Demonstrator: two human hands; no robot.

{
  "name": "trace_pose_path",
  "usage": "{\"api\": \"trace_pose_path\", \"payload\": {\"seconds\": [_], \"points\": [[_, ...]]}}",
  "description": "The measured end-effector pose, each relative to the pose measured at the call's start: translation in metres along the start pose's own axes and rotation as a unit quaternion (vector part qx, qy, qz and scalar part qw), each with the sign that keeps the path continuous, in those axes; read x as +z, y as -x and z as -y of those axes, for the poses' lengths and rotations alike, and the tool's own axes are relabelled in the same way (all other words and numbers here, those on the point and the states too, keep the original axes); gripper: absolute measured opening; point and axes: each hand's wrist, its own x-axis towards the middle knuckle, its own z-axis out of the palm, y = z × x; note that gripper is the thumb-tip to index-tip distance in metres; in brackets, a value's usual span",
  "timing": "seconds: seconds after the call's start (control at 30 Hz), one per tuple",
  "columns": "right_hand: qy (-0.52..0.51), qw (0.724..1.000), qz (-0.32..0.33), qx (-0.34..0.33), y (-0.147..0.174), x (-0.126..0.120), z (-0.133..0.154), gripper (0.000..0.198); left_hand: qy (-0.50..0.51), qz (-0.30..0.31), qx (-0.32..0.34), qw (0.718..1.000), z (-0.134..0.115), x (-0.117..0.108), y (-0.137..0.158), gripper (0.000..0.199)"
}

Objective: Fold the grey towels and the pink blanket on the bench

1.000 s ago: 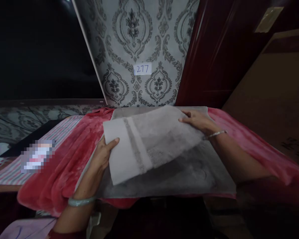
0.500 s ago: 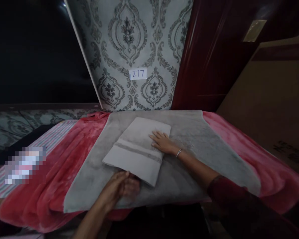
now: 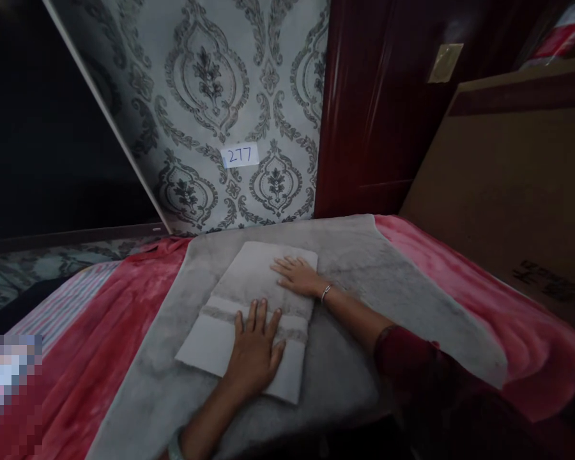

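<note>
A folded whitish towel (image 3: pixel 249 271) with a grey band across its lower part lies at a slant on a grey plush cloth (image 3: pixel 354 268). My left hand (image 3: pixel 255 348) rests flat on the towel's near part, fingers spread over the band. Further up, my right hand (image 3: pixel 298 275) lies palm down near the towel's right edge, its fingers stretched out. Neither hand grips anything. Both palms are hidden against the fabric.
Red plush fabric (image 3: pixel 138 306) shows left and right of the grey cloth. A dark screen (image 3: pixel 52 128) stands at the left, a cardboard box (image 3: pixel 508 179) at the right. Behind are a patterned wall (image 3: pixel 278 115) with a paper label (image 3: pixel 240 155) and a dark red panel (image 3: pixel 364 115).
My left hand has moved from the towel's near edge up onto its surface and opened flat. My right hand stays on the towel. The view has shifted slightly.
</note>
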Motion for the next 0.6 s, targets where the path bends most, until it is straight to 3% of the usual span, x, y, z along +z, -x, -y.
{"api": "trace_pose_path", "payload": {"seconds": [0.17,0.33,0.5,0.6], "points": [[-0.028,0.992,0.026,0.119,-0.023,0.001,-0.056,0.055,-0.005,-0.018,0.011,1.0,0.004,0.004,0.008,0.065],[-0.044,0.985,0.03,0.162,-0.029,0.0,-0.07,0.053,0.009,-0.018,0.006,1.0,0.002,0.001,0.007,0.065],[-0.033,0.984,0.019,0.175,-0.034,-0.021,-0.055,0.057,0.045,-0.016,0.007,0.999,0.003,-0.007,0.008,0.062],[-0.013,0.997,-0.033,0.075,-0.043,-0.028,-0.015,0.057,0.077,-0.013,0.009,0.997,0.011,-0.017,0.009,0.053]]}}
